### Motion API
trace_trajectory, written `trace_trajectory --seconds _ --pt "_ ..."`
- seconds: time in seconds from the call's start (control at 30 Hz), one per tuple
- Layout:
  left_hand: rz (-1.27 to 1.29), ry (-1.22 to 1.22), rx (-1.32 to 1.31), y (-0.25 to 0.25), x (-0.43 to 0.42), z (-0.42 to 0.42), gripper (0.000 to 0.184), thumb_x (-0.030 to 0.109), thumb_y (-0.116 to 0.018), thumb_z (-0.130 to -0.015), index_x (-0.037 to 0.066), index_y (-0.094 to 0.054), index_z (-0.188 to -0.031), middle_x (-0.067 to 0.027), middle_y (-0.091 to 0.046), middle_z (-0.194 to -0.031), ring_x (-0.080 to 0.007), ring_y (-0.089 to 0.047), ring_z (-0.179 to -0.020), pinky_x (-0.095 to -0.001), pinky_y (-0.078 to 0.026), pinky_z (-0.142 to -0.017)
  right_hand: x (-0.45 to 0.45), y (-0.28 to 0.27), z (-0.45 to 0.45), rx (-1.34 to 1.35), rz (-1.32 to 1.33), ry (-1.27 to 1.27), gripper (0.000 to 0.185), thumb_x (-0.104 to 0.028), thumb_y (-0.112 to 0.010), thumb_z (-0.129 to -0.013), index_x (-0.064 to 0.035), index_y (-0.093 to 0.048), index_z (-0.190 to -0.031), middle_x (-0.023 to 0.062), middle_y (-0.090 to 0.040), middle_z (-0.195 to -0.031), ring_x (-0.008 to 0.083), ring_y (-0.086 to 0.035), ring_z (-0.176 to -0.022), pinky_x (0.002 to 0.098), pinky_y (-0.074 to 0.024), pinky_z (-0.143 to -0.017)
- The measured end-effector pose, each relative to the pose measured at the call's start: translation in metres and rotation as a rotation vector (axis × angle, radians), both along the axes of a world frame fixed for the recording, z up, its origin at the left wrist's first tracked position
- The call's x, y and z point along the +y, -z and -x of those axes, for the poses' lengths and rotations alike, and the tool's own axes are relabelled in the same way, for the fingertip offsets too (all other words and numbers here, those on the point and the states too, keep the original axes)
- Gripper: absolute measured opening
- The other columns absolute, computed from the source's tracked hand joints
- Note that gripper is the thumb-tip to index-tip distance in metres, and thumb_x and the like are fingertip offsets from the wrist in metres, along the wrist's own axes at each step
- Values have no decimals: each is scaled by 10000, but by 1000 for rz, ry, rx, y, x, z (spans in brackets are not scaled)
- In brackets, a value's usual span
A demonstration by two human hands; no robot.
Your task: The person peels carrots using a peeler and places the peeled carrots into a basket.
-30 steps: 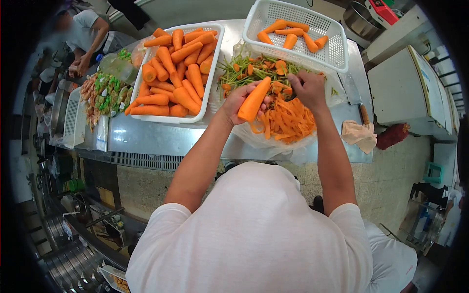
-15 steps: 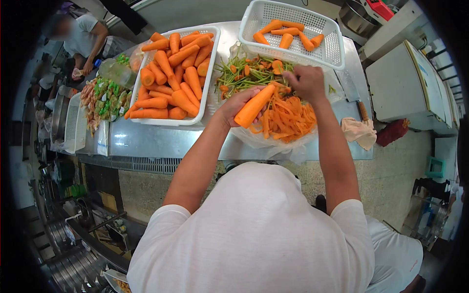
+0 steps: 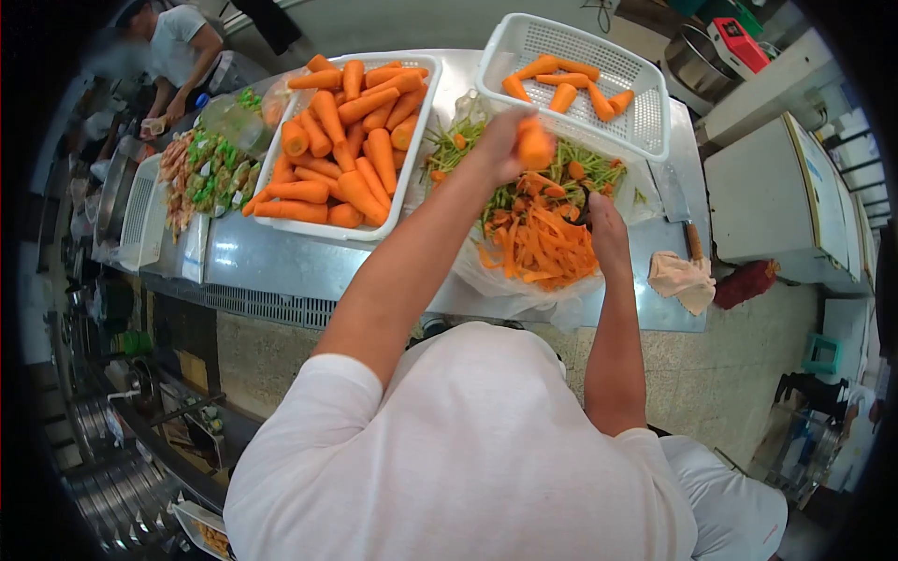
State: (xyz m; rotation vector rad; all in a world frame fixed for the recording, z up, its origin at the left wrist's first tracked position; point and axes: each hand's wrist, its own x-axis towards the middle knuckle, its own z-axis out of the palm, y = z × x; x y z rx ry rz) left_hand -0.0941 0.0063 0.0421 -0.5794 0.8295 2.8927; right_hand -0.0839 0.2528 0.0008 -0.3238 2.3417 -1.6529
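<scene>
My left hand (image 3: pixel 502 150) grips a carrot (image 3: pixel 536 146), slightly blurred, above the green carrot tops (image 3: pixel 599 168) and near the front of the right-hand white basket (image 3: pixel 645 98). That basket holds several carrots. Lower and to the right, my right hand (image 3: pixel 610 232) is closed around a black-framed peeler (image 3: pixel 584 206), partly hidden by the fingers, over orange peelings (image 3: pixel 538 245). The tops and peelings lie heaped on a clear plastic bag (image 3: pixel 472 271). Left of my left arm, a second white basket (image 3: pixel 323 231) is piled with carrots.
On the right of the metal table (image 3: pixel 253 262) lie a cleaver (image 3: pixel 670 187) and a beige cloth (image 3: pixel 681 280). Packed vegetables in green wrapping (image 3: pixel 210 168) cover the left end. Another person (image 3: pixel 187 42) works at the far left. A white cabinet (image 3: pixel 762 192) stands right.
My left hand has moved up and to the right with the carrot, toward the right-hand basket. My right hand has come down and right, and the peeler now shows. The view has shifted slightly.
</scene>
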Motion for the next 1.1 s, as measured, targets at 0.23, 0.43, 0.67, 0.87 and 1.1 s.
trace_trajectory --seconds 0.23,0.43,0.67,0.87,1.1 --pt "819 -24 244 -28 -2 13 602 317 -668 -943 36 -468 -1436 -181 -538 -1380 -315 -538 -1280 -432 -430 -1086 29 -12 -33 -114 255 -78 341 -252 -570 -1035 -15 -533 -1277 27 -590 -1159 108 -543 -1012 264 -435 -925" --pt "2194 -135 -22 35 -147 -15 453 214 -667 -860 63 -618 -1285 -181 -578 -1365 -345 -503 -1323 -454 -434 -1072 71 -2 -43 -182 143 42 255 -158 -611 -999 -20 -565 -1208 -2 -595 -1046 87 -533 -956 254 -441 -884" --pt "2707 165 -210 15 -216 -56 259 169 -638 -903 30 -609 -1121 -135 -655 -1155 -347 -623 -1142 -500 -508 -937 53 1 -54 -72 153 -40 268 -128 -630 -985 -20 -571 -1223 -25 -600 -1031 68 -534 -906 237 -451 -844" --pt "1913 -342 -103 -85 -222 -72 183 106 -666 -901 43 -626 -1068 -119 -645 -1107 -261 -687 -951 -405 -575 -798 27 -13 -57 -127 149 -179 285 -89 -620 -965 -9 -587 -1237 -22 -628 -1057 61 -549 -928 242 -453 -859" --pt "716 -332 465 -67 -134 -134 580 165 -675 -933 79 -349 -1406 -122 -610 -1106 -247 -668 -897 -365 -571 -775 23 -6 -54 -157 307 -120 273 -183 -557 -996 0 -584 -1196 1 -592 -1078 103 -511 -1002 258 -404 -937"
